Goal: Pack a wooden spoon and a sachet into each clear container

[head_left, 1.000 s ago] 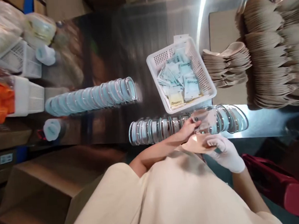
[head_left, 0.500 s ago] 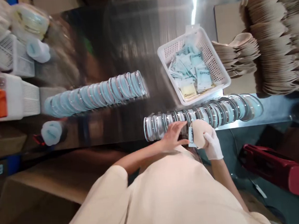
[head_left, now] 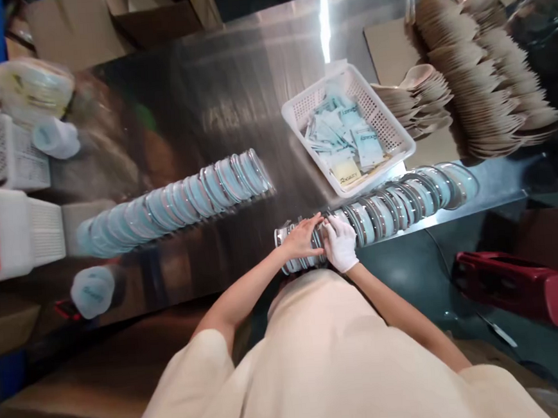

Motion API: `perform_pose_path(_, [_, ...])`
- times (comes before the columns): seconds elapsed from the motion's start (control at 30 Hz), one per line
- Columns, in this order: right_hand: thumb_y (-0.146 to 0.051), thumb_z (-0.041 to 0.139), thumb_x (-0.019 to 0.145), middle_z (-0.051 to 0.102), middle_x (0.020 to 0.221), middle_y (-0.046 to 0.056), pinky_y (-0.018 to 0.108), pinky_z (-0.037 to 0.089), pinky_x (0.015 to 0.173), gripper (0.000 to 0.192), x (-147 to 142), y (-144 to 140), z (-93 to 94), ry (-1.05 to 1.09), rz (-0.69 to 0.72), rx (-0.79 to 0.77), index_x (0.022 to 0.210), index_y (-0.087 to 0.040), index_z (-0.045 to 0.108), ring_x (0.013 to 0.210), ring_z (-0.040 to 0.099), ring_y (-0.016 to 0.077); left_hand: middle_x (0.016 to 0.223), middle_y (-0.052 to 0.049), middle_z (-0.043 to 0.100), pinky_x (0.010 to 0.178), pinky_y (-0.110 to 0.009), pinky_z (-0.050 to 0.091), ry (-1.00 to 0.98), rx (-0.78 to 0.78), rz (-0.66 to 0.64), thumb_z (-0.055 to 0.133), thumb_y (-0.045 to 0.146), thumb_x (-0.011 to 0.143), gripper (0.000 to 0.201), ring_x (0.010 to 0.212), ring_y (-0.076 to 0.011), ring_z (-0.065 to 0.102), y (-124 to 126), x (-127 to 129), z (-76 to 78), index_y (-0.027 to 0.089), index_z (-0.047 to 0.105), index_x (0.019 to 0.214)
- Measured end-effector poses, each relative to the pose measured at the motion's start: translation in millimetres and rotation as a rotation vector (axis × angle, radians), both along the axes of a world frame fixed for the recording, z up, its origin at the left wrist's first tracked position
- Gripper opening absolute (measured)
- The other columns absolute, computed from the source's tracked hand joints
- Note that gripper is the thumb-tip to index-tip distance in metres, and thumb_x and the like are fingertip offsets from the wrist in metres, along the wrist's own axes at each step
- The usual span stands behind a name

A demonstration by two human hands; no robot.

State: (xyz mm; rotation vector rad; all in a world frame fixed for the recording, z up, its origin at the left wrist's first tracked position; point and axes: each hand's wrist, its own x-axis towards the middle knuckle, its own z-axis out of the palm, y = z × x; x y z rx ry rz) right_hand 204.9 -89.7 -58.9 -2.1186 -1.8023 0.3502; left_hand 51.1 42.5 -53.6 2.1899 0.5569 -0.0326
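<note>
A slanting row of clear round cases (head_left: 380,214) stands on edge, packed together along the table's near side, with white and pale-blue contents. My bare left hand (head_left: 303,239) lies over the row's left end, its fingers stretched and its thumb apart. Right beside it, my white-gloved right hand (head_left: 340,239) reaches into the row with bent fingers. What those fingers grip is hidden between the two hands. Behind the row, a white basket (head_left: 296,121) holds small printed sachets (head_left: 367,147).
A second row of pale-blue round cases (head_left: 177,204) stands on the metal table at left. Stacked beige cup-shaped pieces (head_left: 472,91) stand at right. White baskets (head_left: 44,231) sit far left, near a round stack (head_left: 92,291). A red object (head_left: 522,290) is lower right.
My right hand has moved left into the row beside my left hand. The beige round piece and sachet it held can no longer be seen. The whole view has tilted.
</note>
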Motion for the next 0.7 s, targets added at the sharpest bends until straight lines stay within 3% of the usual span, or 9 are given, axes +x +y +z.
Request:
perform_pose_path(0.1, [-0.021,0.054,0.096,0.053,0.155,0.022,0.053,0.037,0.12,0.054,20,-18,-9.9,0.033,0.149,0.089,0.149,-0.012,0.052,0.149,0.04,0.0312,0.168,-0.016,0.044,0.131,-0.057,0.027,-0.014,-0.024,-0.013,0.083,0.048,0.078,0.125,0.155,-0.0352,0.043,1,0,2.0,0.023,0.004,0.171])
perform_pose_path(0.2, [-0.016,0.05,0.1,0.06,0.15,0.02,0.048,0.042,0.113,0.043,21,-16,-8.6,0.042,0.12,-0.049,0.143,-0.015,0.059,0.144,0.047,0.0286,0.168,-0.017,0.044,0.131,-0.057,0.026,0.002,-0.019,-0.012,0.083,0.048,0.079,0.119,0.155,-0.0338,0.043,0,-3,4.6,0.023,0.011,0.17])
perform_pose_path(0.3, [-0.019,0.053,0.101,0.062,0.149,0.021,0.05,0.043,0.111,0.039,18,-5,4.2,0.137,0.055,-0.126,0.139,-0.015,0.062,0.143,0.05,0.0305,0.164,-0.018,0.049,0.128,-0.054,0.033,0.073,0.0,-0.02,0.086,0.051,0.077,0.108,0.153,-0.034,0.046,3,-3,13.8,0.022,0.031,0.165])
perform_pose_path(0.37, [-0.02,0.059,0.097,0.061,0.15,0.02,0.053,0.042,0.114,0.042,26,-3,16.5,0.29,0.115,-0.087,0.138,-0.016,0.063,0.143,0.051,0.0313,0.155,-0.016,0.06,0.122,-0.049,0.042,0.097,0.031,0.022,0.084,0.055,0.081,0.087,0.146,-0.0335,0.053,14,14,24.5,0.022,0.05,0.154])
perform_pose_path(0.43, [-0.02,0.059,0.094,0.064,0.146,0.018,0.051,0.046,0.115,0.042,46,-6,29.1,0.53,0.166,-0.027,0.136,-0.018,0.064,0.138,0.058,0.0285,0.139,-0.013,0.07,0.114,-0.041,0.048,0.059,0.081,0.167,0.071,0.055,0.094,0.055,0.135,-0.0293,0.062,31,55,36.0,0.023,0.066,0.138])
perform_pose_path(0.5, [-0.022,0.054,0.097,0.07,0.138,0.014,0.046,0.053,0.109,0.038,78,-10,40.1,0.774,0.079,0.036,0.132,-0.021,0.066,0.125,0.067,0.0238,0.125,-0.012,0.076,0.106,-0.035,0.05,0.019,0.106,0.366,0.054,0.051,0.105,0.04,0.121,-0.0246,0.068,53,121,44.4,0.022,0.072,0.126])
perform_pose_path(0.57, [-0.028,0.053,0.099,0.074,0.13,0.01,0.042,0.056,0.106,0.033,120,-9,48.5,0.904,-0.119,0.113,0.127,-0.023,0.069,0.115,0.071,0.0211,0.118,-0.014,0.077,0.099,-0.032,0.05,0.094,0.044,0.488,0.053,0.052,0.106,0.042,0.113,-0.0252,0.071,76,198,47.0,0.018,0.073,0.121])
perform_pose_path(0.63, [-0.036,0.059,0.097,0.075,0.126,0.009,0.043,0.055,0.108,0.03,171,1,53.8,0.89,-0.3,0.198,0.121,-0.022,0.071,0.114,0.071,0.0212,0.118,-0.021,0.077,0.095,-0.035,0.051,0.286,-0.032,0.59,0.061,0.062,0.1,0.055,0.115,-0.0316,0.071,95,266,43.7,0.012,0.072,0.12])
perform_pose_path(0.7, [-0.04,0.062,0.094,0.076,0.123,0.01,0.043,0.053,0.111,0.031,230,17,55.7,0.785,-0.438,0.253,0.116,-0.02,0.072,0.114,0.07,0.0217,0.12,-0.026,0.075,0.093,-0.036,0.05,0.417,-0.092,0.705,0.07,0.063,0.093,0.061,0.118,-0.0354,0.07,107,310,35.9,0.009,0.07,0.121])
